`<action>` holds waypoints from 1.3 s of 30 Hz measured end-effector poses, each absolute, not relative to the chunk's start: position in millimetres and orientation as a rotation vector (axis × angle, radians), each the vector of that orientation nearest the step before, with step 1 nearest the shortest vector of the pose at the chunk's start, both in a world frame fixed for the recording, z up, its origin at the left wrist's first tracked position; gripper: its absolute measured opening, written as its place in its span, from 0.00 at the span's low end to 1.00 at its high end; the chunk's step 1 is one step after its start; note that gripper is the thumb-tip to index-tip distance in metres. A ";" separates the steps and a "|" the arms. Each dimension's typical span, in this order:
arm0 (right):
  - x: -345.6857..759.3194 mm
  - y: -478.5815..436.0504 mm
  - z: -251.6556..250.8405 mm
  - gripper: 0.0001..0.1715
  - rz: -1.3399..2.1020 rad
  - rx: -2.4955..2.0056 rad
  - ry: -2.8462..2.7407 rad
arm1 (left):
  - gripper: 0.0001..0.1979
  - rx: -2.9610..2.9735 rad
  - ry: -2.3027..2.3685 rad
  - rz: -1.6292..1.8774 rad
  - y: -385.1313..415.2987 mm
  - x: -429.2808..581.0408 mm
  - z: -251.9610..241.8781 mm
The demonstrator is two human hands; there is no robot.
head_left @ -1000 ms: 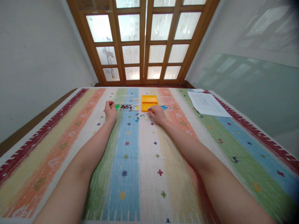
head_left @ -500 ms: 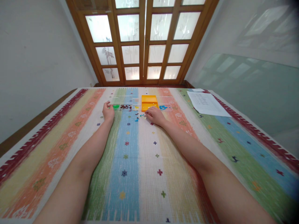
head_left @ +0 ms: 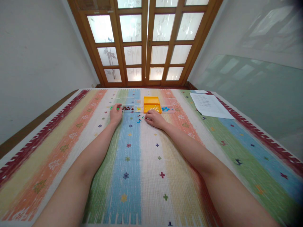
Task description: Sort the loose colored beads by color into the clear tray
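My left hand (head_left: 115,114) is over the clear box of small green pieces (head_left: 111,107), fingers bent together and hiding most of them; anything in the fingertips is too small to make out. Next to it, a clear box holds dark red pieces (head_left: 128,108), then one holds yellow pieces (head_left: 138,108). My right hand (head_left: 155,119) rests on the cloth before the open orange box (head_left: 151,100), its fingers curled in a pinch whose content I cannot make out. Loose blue pieces (head_left: 138,121) lie left of its fingertips. White pieces (head_left: 155,107) lie in the orange box.
To the right of the orange box, a clear box holds blue pieces (head_left: 167,109). A printed paper sheet (head_left: 210,105) lies at the far right of the table. The striped tablecloth (head_left: 151,189) covers the table. Wooden glazed doors (head_left: 146,41) stand beyond.
My left hand has moved right, from the green pieces' left side to over them. My right hand has shifted slightly left and toward me, covering some loose pieces.
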State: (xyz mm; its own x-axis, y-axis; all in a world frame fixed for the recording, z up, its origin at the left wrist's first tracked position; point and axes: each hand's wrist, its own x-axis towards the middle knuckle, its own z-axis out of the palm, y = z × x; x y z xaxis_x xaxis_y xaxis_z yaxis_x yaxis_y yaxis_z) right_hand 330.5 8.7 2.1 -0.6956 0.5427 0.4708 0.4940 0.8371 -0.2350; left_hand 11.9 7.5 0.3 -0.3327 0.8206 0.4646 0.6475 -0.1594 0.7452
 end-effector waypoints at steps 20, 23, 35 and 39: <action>332.6 10.7 8.6 0.07 0.289 -0.983 -2.163 | 0.14 2.435 1.477 0.826 -16.8 47.6 10.4; 336.5 15.4 6.7 0.08 0.277 -1.039 -2.047 | 0.14 2.466 1.437 0.819 -17.2 49.6 10.7; 349.4 30.7 -2.0 0.10 0.231 -1.120 -1.908 | 0.13 2.556 1.354 0.751 -22.6 58.7 15.0; 349.2 32.2 -4.2 0.11 0.209 -1.120 -1.878 | 0.14 2.594 1.319 0.761 -23.3 60.7 14.9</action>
State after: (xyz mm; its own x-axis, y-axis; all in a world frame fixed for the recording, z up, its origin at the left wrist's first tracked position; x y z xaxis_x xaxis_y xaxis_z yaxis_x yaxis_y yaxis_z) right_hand 349.2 32.2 -4.2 -0.1731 0.7684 0.6161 0.6141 0.5733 -0.5425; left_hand 60.7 -23.3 14.9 0.4899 0.7864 0.3763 0.7190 -0.6086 0.3356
